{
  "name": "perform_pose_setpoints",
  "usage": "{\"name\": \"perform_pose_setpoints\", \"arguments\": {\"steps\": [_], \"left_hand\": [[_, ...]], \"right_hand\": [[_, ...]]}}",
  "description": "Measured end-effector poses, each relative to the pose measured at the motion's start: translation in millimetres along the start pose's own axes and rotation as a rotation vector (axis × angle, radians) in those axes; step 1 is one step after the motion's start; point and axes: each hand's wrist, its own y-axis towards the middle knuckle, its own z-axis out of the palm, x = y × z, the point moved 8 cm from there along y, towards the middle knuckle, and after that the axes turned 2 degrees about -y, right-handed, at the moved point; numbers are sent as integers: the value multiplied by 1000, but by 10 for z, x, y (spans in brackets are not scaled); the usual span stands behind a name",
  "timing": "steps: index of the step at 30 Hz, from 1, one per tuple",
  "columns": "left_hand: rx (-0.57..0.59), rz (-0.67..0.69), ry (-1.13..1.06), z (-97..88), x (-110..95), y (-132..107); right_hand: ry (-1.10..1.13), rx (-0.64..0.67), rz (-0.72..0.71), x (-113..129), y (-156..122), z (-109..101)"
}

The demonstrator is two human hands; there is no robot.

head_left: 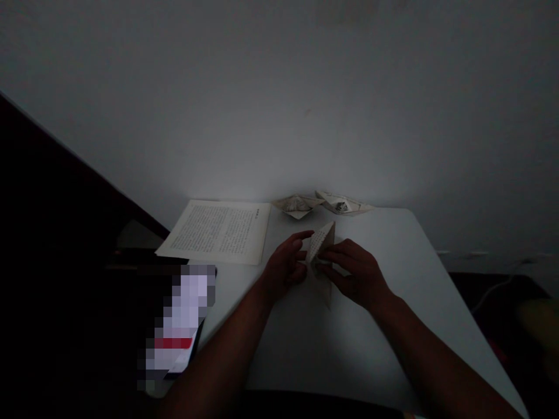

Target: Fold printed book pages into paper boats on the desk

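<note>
A folded piece of printed paper (322, 241) stands up in a pointed shape above the white table (393, 302). My left hand (286, 265) pinches its left side, forefinger stretched along the fold. My right hand (356, 272) grips its lower right part with curled fingers. Both hands meet at the table's middle, and the paper's lower tip hangs between them.
A stack of printed pages (218, 231) lies at the table's back left. Two folded paper shapes (298, 205) (343, 203) rest against the wall at the back. A blurred bright object (179, 326) sits at the left front edge. The room is dim.
</note>
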Motion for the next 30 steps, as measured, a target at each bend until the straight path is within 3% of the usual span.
{"name": "perform_pose_setpoints", "arguments": {"steps": [10,15,21,30], "left_hand": [[-49,59,37,4,-19,33],[-216,164,-31,-119,-75,41],[-323,255,-129,-197,-174,7],[-324,253,-165,-198,-179,9]], "right_hand": [[-26,-41,26,-8,-9,-3],[3,-161,207,-75,-28,-93],[25,-91,347,-174,-76,-12],[45,-73,258,-150,-59,27]]}}
